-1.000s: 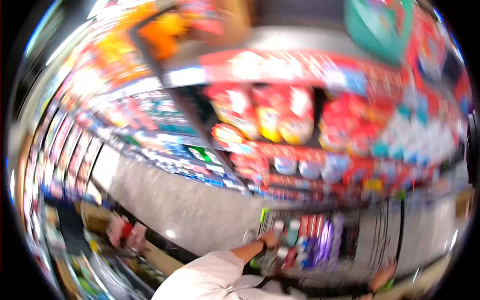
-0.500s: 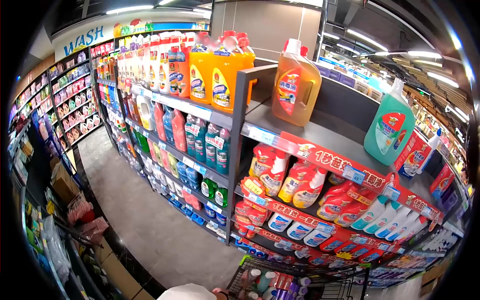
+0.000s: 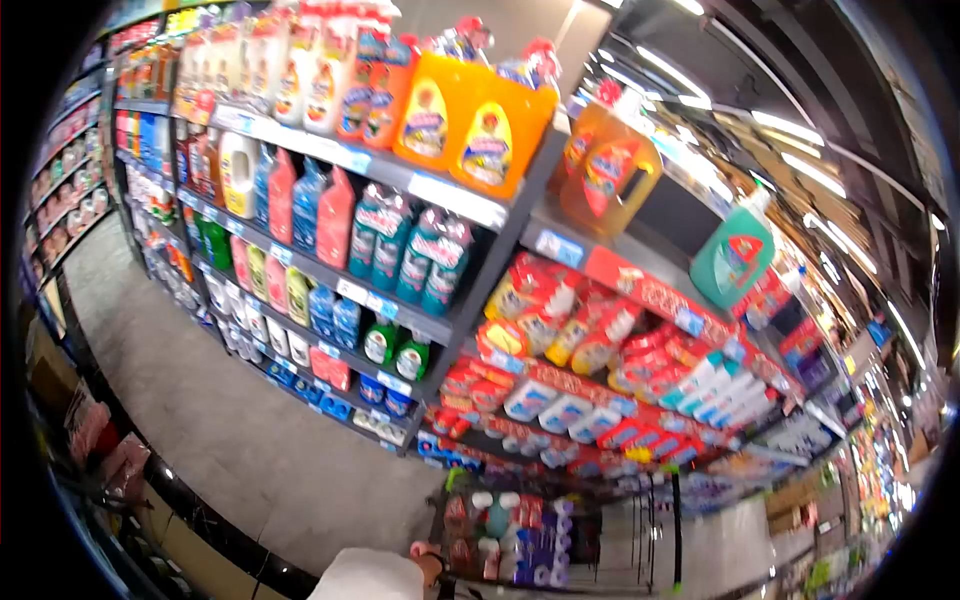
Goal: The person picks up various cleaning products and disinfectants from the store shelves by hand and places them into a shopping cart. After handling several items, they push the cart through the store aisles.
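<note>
My left hand (image 3: 424,550) shows small at the bottom, past a white sleeve (image 3: 368,574), with a dark band at the wrist. It is beside the left edge of a wire shopping cart (image 3: 650,530); its fingers are too small and blurred to read. In the cart lie purple-and-white bottles (image 3: 548,545), red packs (image 3: 525,512) and a green bottle (image 3: 497,518). My right hand is out of view.
A shelf end ahead bears an amber jug (image 3: 610,175) and a green jug (image 3: 733,255) above red-labelled bottles. Orange jugs (image 3: 500,145) top the long shelf on the left, beside a grey aisle floor (image 3: 250,430). Dark shelving stands at far left.
The view has tilted and shifted, with motion blur. The cart and my left hand show more fully, and the side shelf fills more of the left.
</note>
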### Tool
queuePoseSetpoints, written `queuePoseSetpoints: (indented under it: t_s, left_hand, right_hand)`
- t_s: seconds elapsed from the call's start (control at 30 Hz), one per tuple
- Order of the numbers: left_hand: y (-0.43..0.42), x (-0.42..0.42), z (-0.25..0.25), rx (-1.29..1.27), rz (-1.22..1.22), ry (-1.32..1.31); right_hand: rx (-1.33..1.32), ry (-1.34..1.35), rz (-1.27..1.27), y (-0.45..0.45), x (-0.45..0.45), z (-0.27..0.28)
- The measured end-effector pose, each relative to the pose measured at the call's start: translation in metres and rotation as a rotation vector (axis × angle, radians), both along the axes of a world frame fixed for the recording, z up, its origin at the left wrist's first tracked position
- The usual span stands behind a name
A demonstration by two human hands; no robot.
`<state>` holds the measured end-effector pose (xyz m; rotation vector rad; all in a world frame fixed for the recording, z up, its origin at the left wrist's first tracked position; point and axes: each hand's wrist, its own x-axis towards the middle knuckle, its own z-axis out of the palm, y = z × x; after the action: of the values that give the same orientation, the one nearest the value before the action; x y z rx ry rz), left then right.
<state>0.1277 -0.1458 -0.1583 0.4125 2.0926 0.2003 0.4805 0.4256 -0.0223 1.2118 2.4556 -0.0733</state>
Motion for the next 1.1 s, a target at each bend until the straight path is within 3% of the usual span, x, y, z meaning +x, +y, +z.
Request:
queuePoseSetpoints:
  t_s: [0.07,0.1,0.13,0.17,0.2,0.23,0.27,0.3,0.33,0.37,0.43,0.5,0.57,0.6,0.67,0.7,0.77,0.8,0.9,1.0,1.1]
  left_hand:
    - [-0.003,0.019,-0.024,-0.033,-0.047,0.004]
    - [-0.006,0.025,-0.035,-0.057,-0.059,0.008]
    - [-0.010,0.026,-0.052,-0.096,-0.045,0.013]
    - [-0.013,0.026,-0.063,-0.130,-0.025,0.019]
    - [-0.014,0.023,-0.065,-0.166,-0.018,0.020]
    - [-0.014,0.018,-0.059,-0.193,-0.028,0.019]
    - [-0.029,0.007,0.050,-0.235,-0.366,-0.048]
    - [-0.037,0.006,0.067,-0.236,-0.342,-0.040]
    - [-0.041,0.003,0.073,-0.251,-0.390,-0.044]
    - [-0.051,0.004,0.076,-0.267,-0.427,-0.040]
    - [-0.068,-0.001,0.000,-0.317,-0.401,-0.062]
    - [-0.087,-0.003,-0.007,-0.368,-0.318,-0.088]
    - [-0.095,-0.019,0.055,-0.326,-0.354,-0.132]
    - [-0.116,-0.014,0.011,-0.342,-0.335,-0.051]
    - [-0.133,-0.019,0.054,-0.268,-0.520,-0.023]
    - [-0.144,-0.018,0.070,-0.302,-0.498,-0.050]
    - [-0.155,-0.032,0.091,-0.393,-0.141,-0.079]
    - [-0.167,-0.035,0.091,-0.371,-0.088,-0.055]
    - [-0.207,-0.042,0.067,-0.349,-0.106,-0.095]
    - [-0.223,-0.053,0.080,-0.281,-0.040,-0.050]
    - [-0.248,-0.068,0.047,-0.238,-0.030,-0.106]
  right_hand:
    - [0.020,-0.114,0.362,0.051,0.055,-0.059]
    - [-0.009,-0.100,0.386,0.028,0.060,-0.042]
    - [-0.038,-0.086,0.409,-0.077,0.026,0.053]
    - [0.059,0.357,0.609,-0.093,0.040,0.054]
    - [-0.111,0.490,0.335,-0.061,0.067,0.012]
    - [-0.220,0.493,0.051,-0.063,0.069,0.007]
    - [-0.225,0.398,-0.030,-0.073,0.057,0.021]
    - [-0.100,0.384,0.100,-0.071,0.061,0.008]
    - [-0.266,0.572,-0.300,-0.128,0.015,0.068]
    - [-0.370,0.703,-0.438,-0.121,0.016,0.060]
    - [-0.219,0.738,-0.353,-0.129,-0.010,0.074]
    - [-0.081,0.605,-0.263,-0.097,-0.019,0.065]
    - [-0.016,0.636,-0.198,-0.067,-0.028,0.053]
    - [0.009,0.618,-0.184,-0.051,-0.033,0.040]
    - [-0.033,0.575,-0.186,-0.024,-0.028,0.006]
    - [-0.085,0.578,-0.198,-0.019,-0.036,-0.012]
    - [-0.057,0.367,-0.204,-0.049,-0.074,-0.004]
    - [-0.020,0.279,-0.328,-0.082,-0.100,0.019]
    - [0.133,0.071,-0.352,-0.136,-0.129,0.032]
    - [0.105,0.060,-0.359,-0.154,-0.127,0.022]
    - [0.075,0.058,-0.325,-0.153,-0.116,0.001]
